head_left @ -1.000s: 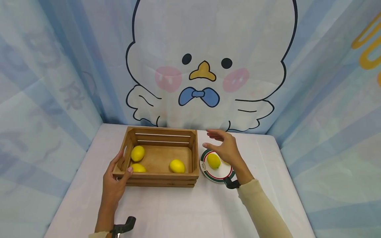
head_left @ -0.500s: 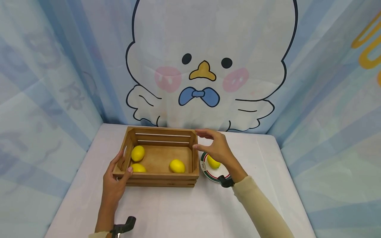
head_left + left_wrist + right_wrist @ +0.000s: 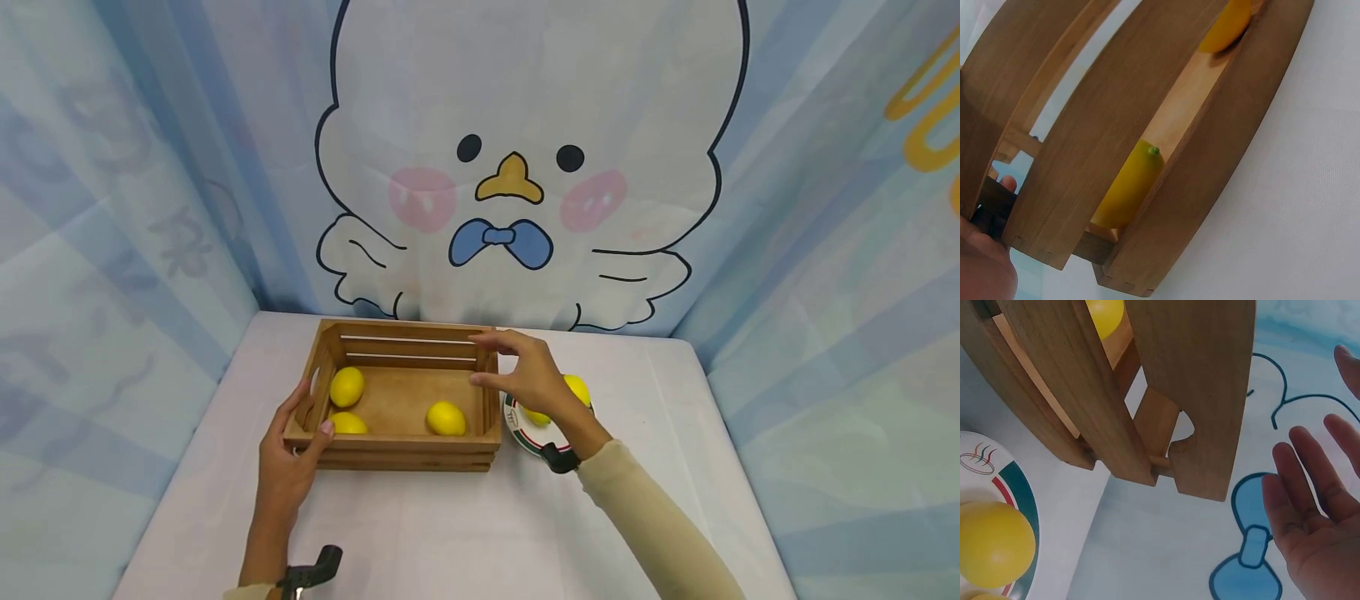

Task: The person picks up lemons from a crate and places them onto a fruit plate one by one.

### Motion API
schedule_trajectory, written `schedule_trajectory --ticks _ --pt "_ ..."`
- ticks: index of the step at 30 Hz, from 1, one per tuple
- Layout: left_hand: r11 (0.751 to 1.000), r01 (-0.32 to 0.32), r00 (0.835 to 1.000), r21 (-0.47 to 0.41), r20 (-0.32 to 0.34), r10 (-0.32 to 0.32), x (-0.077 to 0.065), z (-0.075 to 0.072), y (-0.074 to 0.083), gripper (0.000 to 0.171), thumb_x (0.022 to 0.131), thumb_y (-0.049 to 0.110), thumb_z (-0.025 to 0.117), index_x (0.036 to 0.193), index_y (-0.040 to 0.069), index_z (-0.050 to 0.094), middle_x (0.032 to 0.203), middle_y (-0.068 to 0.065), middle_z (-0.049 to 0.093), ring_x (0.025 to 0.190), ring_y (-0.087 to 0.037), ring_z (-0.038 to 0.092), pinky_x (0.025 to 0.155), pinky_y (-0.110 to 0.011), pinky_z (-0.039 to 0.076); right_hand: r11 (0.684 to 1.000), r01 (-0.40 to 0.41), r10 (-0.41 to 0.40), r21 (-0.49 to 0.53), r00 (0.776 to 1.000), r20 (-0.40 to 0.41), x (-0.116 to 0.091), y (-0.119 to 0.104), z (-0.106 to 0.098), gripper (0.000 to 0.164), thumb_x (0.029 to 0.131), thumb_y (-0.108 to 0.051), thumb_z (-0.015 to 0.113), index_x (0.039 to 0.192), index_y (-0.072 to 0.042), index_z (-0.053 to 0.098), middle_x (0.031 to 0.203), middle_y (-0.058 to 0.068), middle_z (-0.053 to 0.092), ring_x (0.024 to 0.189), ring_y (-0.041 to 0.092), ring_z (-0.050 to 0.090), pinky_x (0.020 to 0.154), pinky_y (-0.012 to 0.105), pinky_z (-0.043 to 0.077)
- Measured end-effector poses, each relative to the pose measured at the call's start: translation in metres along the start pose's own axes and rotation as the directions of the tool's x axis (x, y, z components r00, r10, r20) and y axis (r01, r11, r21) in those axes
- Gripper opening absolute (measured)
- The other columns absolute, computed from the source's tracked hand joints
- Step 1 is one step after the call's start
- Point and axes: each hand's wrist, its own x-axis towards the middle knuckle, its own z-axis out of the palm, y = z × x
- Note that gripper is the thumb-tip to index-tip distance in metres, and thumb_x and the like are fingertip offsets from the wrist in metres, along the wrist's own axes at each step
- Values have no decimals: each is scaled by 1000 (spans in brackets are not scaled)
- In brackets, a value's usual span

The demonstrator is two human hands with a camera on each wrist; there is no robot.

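Note:
A slatted wooden crate [image 3: 412, 447] stands on the table with a lemon [image 3: 347, 387] at its left end, a second lemon [image 3: 349, 423] just in front of that, and a third lemon [image 3: 446, 418] near its right front. My left hand [image 3: 288, 458] grips the crate's left front corner, thumb on the front rim. Over the right rim hovers my right hand [image 3: 528, 375], fingers extended and thumb apart, holding nothing; its palm [image 3: 1322, 550] shows bare in the right wrist view. Partly behind that hand, a plate [image 3: 525, 442] bears a lemon [image 3: 577, 388] and another lemon [image 3: 537, 417].
A white cloth covers the table [image 3: 420, 533]. Curtains stand close on the left and right, and a printed backdrop [image 3: 517, 283] with a cartoon bird rises right behind the crate. The plate sits just beside the crate's right end.
My right hand has moved left from above the plate to over the crate's right rim, uncovering the rear lemon on the plate. My left hand and the crate have stayed put.

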Motion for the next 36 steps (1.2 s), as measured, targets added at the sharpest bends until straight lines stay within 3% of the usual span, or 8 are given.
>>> schedule_trajectory --ticks 9,16,19,23,27,31,36 --pt "1000 3 1000 6 4 -3 0 0 0 68 92 34 71 151 42 37 159 14 35 154 -17 19 119 -71 7 1000 25 -25 -10 997 67 2 -1 9 55 78 -42 83 130 -37 63 126 -17 64 110 9 60 100 42 54" --pt "1000 1 1000 4 -2 -1 1 -1 0 68 92 36 71 151 41 37 159 15 35 154 -17 19 120 -70 8 999 37 -32 -34 990 139 6 0 13 58 78 -44 81 132 -34 63 121 -14 66 94 12 57 78 29 56" --pt "1000 -1 1000 7 -3 1 1 0 0 68 92 36 71 151 41 37 159 16 35 154 -17 19 118 -73 6 999 30 -23 -44 986 166 7 0 15 57 79 -39 82 133 -33 63 124 -16 65 99 8 57 83 26 54" --pt "1000 -3 1000 7 -5 3 1 0 -1 68 92 36 71 150 41 38 159 16 34 154 -18 20 118 -73 7 998 34 -24 -47 980 197 10 -2 17 56 78 -36 84 130 -37 63 125 -21 64 108 4 60 95 32 54" --pt "1000 -4 1000 6 -9 4 1 -1 0 68 92 36 71 150 41 37 159 16 34 154 -19 20 117 -74 7 996 63 -48 -58 971 236 14 -3 20 55 78 -34 85 129 -34 64 127 -18 66 118 10 61 107 36 49" --pt "1000 -1 1000 2 -9 1 1 -1 -1 68 91 37 72 150 42 38 159 17 34 154 -18 19 117 -74 6 988 100 -64 -116 958 278 20 -3 23 56 78 -37 84 130 -30 65 129 -14 66 122 15 59 110 34 46" --pt "1000 0 1000 5 -6 0 2 -1 -1 68 91 37 71 150 42 38 159 17 34 154 -16 19 120 -70 8 972 136 -60 -190 931 359 27 -5 24 60 78 -46 82 132 -26 64 133 -10 65 122 10 58 108 31 47"
